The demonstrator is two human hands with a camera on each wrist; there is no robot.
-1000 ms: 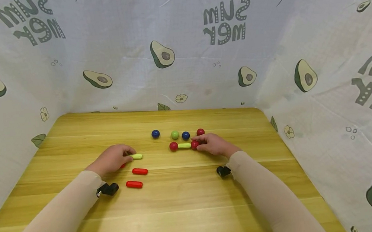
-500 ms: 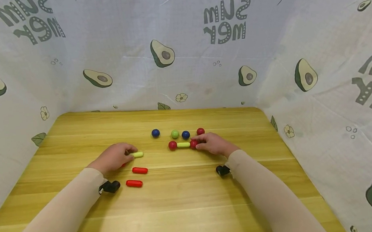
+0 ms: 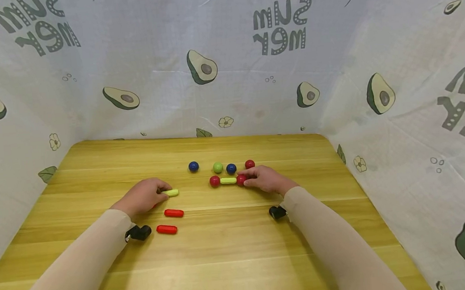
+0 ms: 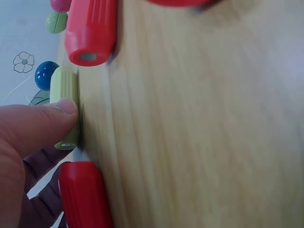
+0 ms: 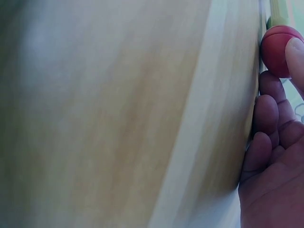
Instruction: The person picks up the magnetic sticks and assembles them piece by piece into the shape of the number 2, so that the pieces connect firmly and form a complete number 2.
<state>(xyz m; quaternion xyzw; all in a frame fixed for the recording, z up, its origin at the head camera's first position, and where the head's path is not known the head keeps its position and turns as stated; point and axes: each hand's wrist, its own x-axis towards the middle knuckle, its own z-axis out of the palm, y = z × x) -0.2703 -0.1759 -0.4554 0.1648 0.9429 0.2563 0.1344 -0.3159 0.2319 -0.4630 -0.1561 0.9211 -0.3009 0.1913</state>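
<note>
My left hand pinches a yellow-green magnetic rod between thumb and fingers; in the left wrist view the thumb lies across this rod. Under that hand, a red rod is mostly hidden in the head view. With thumb and fingertips my right hand holds a red ball, the right end of a row. A second yellow-green rod joins it to another red ball on the left. The held red ball also shows in the right wrist view.
Behind the row lie a blue ball, a green ball, another blue ball and a red ball. Two red rods lie in front of my left hand. A printed cloth encloses the wooden table.
My left hand has shifted slightly right and away with its rod. The row of balls and rod has slid a little to the left, my right hand still holding its end.
</note>
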